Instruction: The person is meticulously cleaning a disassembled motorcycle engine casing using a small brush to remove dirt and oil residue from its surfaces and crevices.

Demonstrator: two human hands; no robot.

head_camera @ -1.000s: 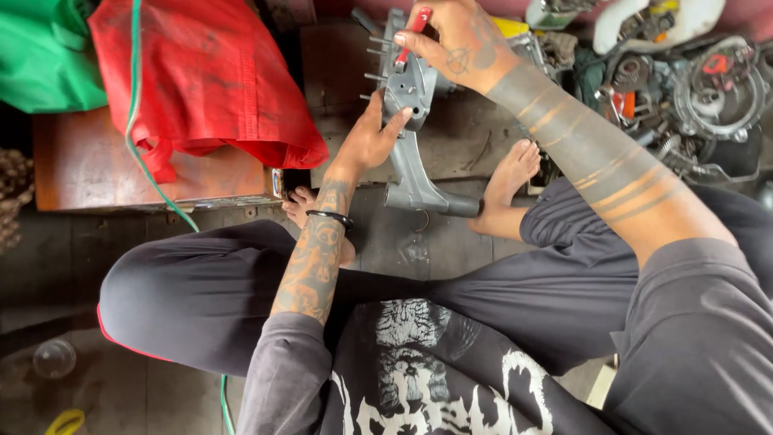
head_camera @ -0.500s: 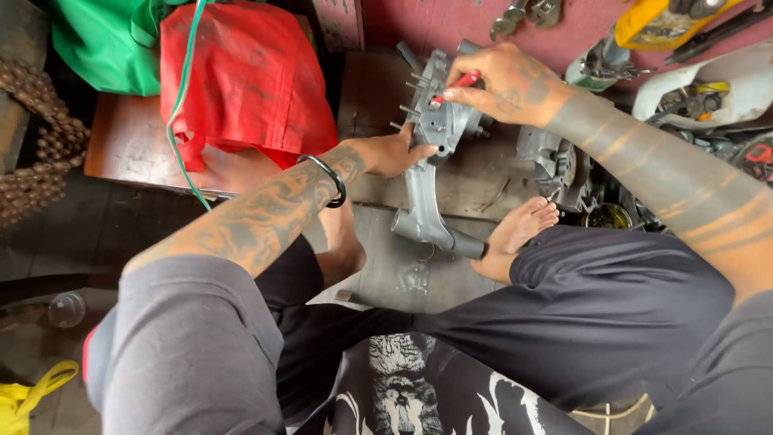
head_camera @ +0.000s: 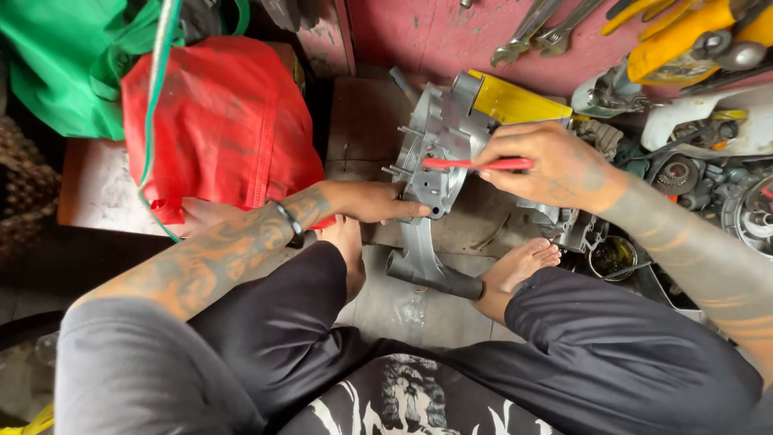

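Head view: grey engine casing [head_camera: 435,173] at frame centre, propped upright between bare feet for steadiness. Left hand [head_camera: 372,201] flat against its lower edge, bracing. Right hand [head_camera: 555,165] closed around red-handled tool [head_camera: 475,163], tip on casing.

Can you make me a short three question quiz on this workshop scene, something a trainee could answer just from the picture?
1. True or false: the left hand rests against the grey metal engine casing.
2. What does the right hand hold? A) a wrench B) a thin red tool C) a rag
3. Which colour is the cloth bundle lying to the left of the casing?

Key
1. True. The left hand's fingers press on the casing's lower edge.
2. B. The red tool is pinched in the fingers, its tip on the casing; the wrenches lie untouched above.
3. Red, with a green cloth beside it.
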